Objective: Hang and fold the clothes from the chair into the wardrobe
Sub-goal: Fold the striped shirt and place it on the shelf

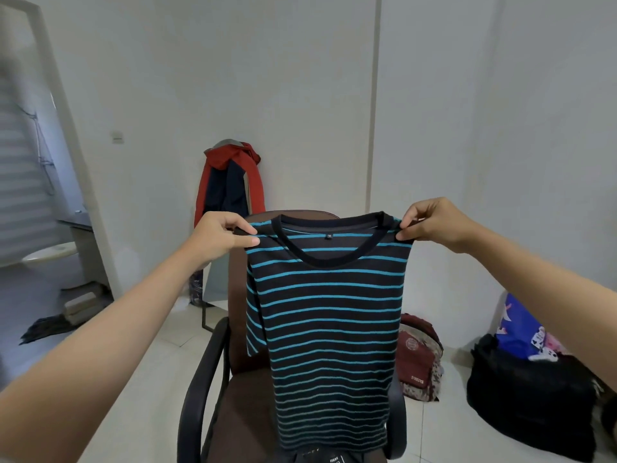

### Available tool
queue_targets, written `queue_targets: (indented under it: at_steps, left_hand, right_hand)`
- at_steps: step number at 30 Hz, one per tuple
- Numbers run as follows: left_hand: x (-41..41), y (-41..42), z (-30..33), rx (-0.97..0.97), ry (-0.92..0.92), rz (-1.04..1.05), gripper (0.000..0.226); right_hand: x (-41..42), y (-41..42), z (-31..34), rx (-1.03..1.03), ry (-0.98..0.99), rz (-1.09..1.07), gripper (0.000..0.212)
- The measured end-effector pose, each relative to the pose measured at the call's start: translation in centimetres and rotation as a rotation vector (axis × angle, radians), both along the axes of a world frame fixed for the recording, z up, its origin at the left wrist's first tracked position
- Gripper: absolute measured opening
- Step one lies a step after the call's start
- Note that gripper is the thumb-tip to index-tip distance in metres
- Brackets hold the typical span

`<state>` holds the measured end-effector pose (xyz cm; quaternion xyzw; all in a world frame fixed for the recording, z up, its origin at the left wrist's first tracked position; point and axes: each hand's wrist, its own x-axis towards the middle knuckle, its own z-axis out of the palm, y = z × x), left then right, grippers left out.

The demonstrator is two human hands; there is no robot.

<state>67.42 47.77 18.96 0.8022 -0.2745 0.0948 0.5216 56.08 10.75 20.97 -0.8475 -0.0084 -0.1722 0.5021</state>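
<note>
Striped shirt (329,325) held up at frame centre, hanging in front of brown chair (240,329), left hand (222,238) pinching one shoulder, right hand (430,225) pinching the other, red jacket (230,182) behind, bags (419,359) lower right on floor.

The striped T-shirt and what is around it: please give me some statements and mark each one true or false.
1. Both hands pinch the striped T-shirt at its shoulders: left hand, right hand. True.
2. The T-shirt lies folded on the chair seat. False: it hangs open in front of the brown office chair.
3. Its stripes are red. False: they are blue on black.
4. A red jacket hangs by the wall behind the chair. True.
5. A maroon backpack stands on the floor. True.
</note>
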Motion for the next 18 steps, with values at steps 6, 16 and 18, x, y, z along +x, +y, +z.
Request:
queue_targets:
  at_steps: [6, 16, 18]
  left_hand:
    - [0.1, -0.1, 0.8, -0.24, 0.142, -0.12, 0.021]
    - [0.7, -0.2, 1.1, -0.349, 0.244, -0.151, 0.031]
    - [0.8, -0.2, 0.9, -0.369, 0.271, -0.164, 0.031]
  right_hand:
    - [-0.3, 1.3, 1.3, 0.121, -0.01, 0.044, 0.022]
    - [0.1, 3.1, 0.8, 0.171, -0.087, 0.033, 0.029]
    - [0.3, 3.5, 0.6, 0.175, -0.093, 0.055, 0.026]
